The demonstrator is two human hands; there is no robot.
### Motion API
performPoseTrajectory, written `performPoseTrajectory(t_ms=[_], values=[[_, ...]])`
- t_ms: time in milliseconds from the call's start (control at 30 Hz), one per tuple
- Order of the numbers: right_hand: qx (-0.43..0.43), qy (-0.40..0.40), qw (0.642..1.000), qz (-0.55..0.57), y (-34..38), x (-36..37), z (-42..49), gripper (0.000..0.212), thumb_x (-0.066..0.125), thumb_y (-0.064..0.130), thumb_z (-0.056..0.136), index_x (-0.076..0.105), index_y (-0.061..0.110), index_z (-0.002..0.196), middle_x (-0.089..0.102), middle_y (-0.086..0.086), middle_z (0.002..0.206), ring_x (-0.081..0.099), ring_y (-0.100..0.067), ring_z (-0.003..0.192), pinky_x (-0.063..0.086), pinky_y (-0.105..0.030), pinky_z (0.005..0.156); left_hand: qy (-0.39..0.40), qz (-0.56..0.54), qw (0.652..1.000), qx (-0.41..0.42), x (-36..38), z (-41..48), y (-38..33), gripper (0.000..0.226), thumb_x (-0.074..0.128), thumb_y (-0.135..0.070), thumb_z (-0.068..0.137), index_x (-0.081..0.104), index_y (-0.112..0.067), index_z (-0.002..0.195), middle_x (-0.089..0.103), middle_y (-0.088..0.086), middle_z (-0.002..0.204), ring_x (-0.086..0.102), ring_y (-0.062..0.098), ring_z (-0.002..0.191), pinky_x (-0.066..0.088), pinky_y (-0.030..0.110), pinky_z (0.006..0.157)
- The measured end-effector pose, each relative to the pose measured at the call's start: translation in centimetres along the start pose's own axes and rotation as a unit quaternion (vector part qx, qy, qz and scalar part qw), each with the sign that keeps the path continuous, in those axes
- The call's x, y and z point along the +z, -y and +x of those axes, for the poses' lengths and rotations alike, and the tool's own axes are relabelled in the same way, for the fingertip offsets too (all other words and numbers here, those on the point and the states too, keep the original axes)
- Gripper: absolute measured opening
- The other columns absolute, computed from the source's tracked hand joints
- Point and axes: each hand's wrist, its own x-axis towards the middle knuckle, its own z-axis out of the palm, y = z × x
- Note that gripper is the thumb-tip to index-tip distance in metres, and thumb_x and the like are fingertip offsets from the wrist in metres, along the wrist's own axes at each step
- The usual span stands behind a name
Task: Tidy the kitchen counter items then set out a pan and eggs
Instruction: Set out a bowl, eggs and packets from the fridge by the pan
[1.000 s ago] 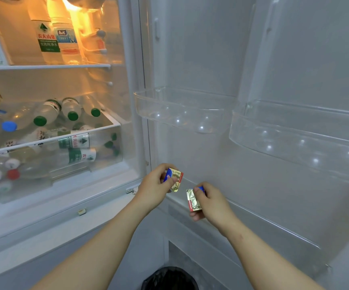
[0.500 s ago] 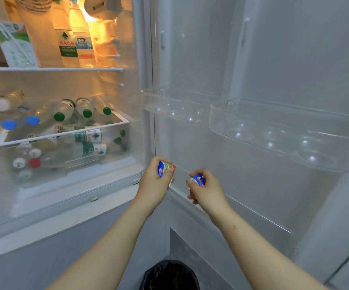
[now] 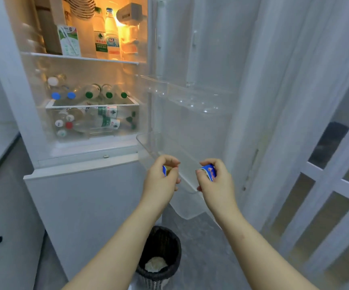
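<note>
1. Both hands have pulled back from the low door shelf [image 3: 146, 143].
2. The left hand [image 3: 159, 183] pinches a blue and gold packet [image 3: 165, 170].
3. The right hand [image 3: 219, 185] grips another blue packet [image 3: 208, 172], just in front of the shelf.

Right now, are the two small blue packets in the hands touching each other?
Apart. The head view shows a plain gap between the left packet and the right packet, with the clear door shelf visible through it.
</note>
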Motion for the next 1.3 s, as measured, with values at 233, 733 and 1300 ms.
performPoseTrajectory(t_ms=[233, 733, 1300], values=[[-0.001, -0.006, 1.0, -0.002, 1.3, -4.8, -3.9, 0.025, 0.054, 0.01, 0.087, 0.05, 0.033, 0.079, 0.054, 0.008, 0.068, 0.054, -0.013, 0.057, 0.052, -0.039, 0.073, 0.117, 0.253, 0.96, -0.003, 3.6, -2.5, -0.1, 0.039, 0.047, -0.008, 0.09, 0.052, -0.017, 0.128, 0.058, 0.013, 0.121, 0.061, 0.025, 0.103, 0.048, 0.031, 0.085], [0.003, 0.024, 1.0, 0.019, 2.9, -5.6, -6.1, 0.021, 0.053, 0.009, 0.088, 0.051, 0.029, 0.082, 0.054, 0.005, 0.071, 0.052, -0.014, 0.058, 0.049, -0.031, 0.061, 0.147, 0.498, 0.853, -0.052, -1.7, -2.5, 2.1, 0.047, 0.047, -0.017, 0.09, 0.042, -0.021, 0.137, 0.042, 0.0, 0.144, 0.044, 0.022, 0.13, 0.041, 0.035, 0.103], [-0.037, 0.222, 0.967, 0.122, 7.8, 5.6, -8.4, 0.022, 0.054, 0.01, 0.089, 0.055, 0.016, 0.068, 0.057, -0.003, 0.067, 0.051, -0.019, 0.056, 0.04, -0.012, 0.041, -0.175, 0.123, 0.975, 0.062, -12.0, -8.1, -6.0, 0.01, 0.062, -0.03, 0.087, 0.054, -0.035, 0.09, 0.058, -0.022, 0.092, 0.059, 0.01, 0.089, 0.048, 0.024, 0.077]])
